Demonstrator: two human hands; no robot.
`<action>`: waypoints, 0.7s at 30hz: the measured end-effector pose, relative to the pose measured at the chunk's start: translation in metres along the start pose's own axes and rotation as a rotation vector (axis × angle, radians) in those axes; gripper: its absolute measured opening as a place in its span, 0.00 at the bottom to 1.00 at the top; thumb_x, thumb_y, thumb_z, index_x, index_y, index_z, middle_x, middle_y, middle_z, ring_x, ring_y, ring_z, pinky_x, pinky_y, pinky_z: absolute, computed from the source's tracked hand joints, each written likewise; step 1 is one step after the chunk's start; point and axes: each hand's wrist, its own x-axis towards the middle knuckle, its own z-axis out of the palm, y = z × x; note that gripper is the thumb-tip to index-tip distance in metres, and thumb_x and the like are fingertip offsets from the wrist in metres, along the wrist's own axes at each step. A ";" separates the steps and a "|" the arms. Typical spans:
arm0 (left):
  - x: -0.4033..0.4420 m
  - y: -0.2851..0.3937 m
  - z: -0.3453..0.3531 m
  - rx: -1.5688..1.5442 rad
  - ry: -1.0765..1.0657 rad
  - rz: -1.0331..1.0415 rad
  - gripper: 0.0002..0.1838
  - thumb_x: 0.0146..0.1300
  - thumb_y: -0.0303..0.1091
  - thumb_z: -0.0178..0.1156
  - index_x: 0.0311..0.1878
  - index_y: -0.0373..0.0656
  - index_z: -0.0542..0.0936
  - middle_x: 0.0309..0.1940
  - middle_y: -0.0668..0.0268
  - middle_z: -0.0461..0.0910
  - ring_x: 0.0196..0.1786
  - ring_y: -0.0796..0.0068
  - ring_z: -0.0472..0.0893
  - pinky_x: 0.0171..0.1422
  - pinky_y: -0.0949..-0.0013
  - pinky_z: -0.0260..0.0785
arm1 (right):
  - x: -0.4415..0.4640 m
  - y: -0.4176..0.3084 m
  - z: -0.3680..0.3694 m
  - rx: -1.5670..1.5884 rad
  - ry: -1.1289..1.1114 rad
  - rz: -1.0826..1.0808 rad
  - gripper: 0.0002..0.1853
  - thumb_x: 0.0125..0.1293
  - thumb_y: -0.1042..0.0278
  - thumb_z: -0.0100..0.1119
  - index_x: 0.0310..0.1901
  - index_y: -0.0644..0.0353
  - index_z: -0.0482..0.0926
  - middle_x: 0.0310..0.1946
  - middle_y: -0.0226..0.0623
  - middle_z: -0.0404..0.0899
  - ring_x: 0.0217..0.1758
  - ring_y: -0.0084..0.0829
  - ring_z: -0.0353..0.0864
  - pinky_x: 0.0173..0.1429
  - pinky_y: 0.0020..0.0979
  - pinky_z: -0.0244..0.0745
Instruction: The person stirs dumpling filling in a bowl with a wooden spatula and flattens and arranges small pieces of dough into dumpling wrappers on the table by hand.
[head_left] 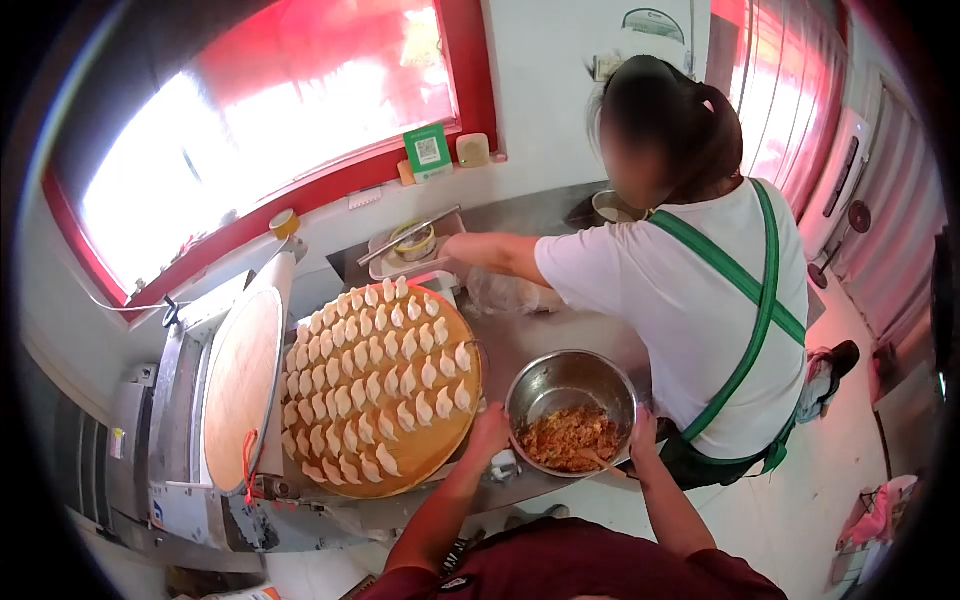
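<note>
A metal bowl (560, 372) is between my two hands at the edge of the metal worktop. Reddish-brown minced filling (568, 440) lies in its near half, and a wooden utensil handle (606, 465) sticks out toward my right side. My left hand (488, 432) grips the bowl's left rim, close to the dumpling board. At the right rim my right hand (645, 436) is closed on the bowl, its fingers partly hidden. Left of the bowl lies a round wooden board (462, 352) covered with rows of several pale dumplings (375, 385).
A co-worker (690, 310) in a white top and green apron straps stands close on my right, an arm stretched over the worktop to a tray (378, 245) with a rolling pin (410, 236). A machine with a round board (240, 390) stands left. A window (280, 110) is behind.
</note>
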 end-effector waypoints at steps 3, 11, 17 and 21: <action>-0.003 0.006 -0.002 0.094 -0.015 0.045 0.10 0.66 0.34 0.47 0.37 0.36 0.70 0.24 0.51 0.76 0.21 0.57 0.79 0.27 0.58 0.71 | -0.006 -0.004 0.001 -0.027 -0.009 -0.057 0.22 0.68 0.60 0.45 0.51 0.73 0.73 0.46 0.46 0.77 0.48 0.34 0.73 0.55 0.30 0.66; -0.004 0.010 -0.001 0.080 0.011 0.017 0.12 0.66 0.34 0.47 0.43 0.35 0.73 0.20 0.53 0.78 0.19 0.61 0.80 0.25 0.62 0.73 | 0.002 0.001 0.008 0.236 -0.068 0.004 0.20 0.68 0.60 0.50 0.52 0.68 0.74 0.49 0.36 0.75 0.51 0.26 0.71 0.59 0.27 0.63; 0.007 -0.013 0.000 0.160 0.004 0.109 0.12 0.65 0.31 0.46 0.46 0.34 0.72 0.20 0.54 0.78 0.18 0.63 0.79 0.23 0.63 0.72 | -0.006 -0.008 0.012 0.293 0.025 0.145 0.19 0.68 0.56 0.52 0.48 0.66 0.76 0.43 0.33 0.76 0.47 0.24 0.71 0.55 0.27 0.65; 0.004 -0.001 -0.002 0.037 -0.067 0.010 0.11 0.65 0.29 0.47 0.47 0.34 0.72 0.23 0.53 0.78 0.20 0.65 0.80 0.22 0.65 0.73 | 0.015 0.038 0.009 0.068 0.050 0.019 0.23 0.68 0.52 0.51 0.49 0.67 0.76 0.40 0.32 0.77 0.45 0.25 0.71 0.53 0.27 0.66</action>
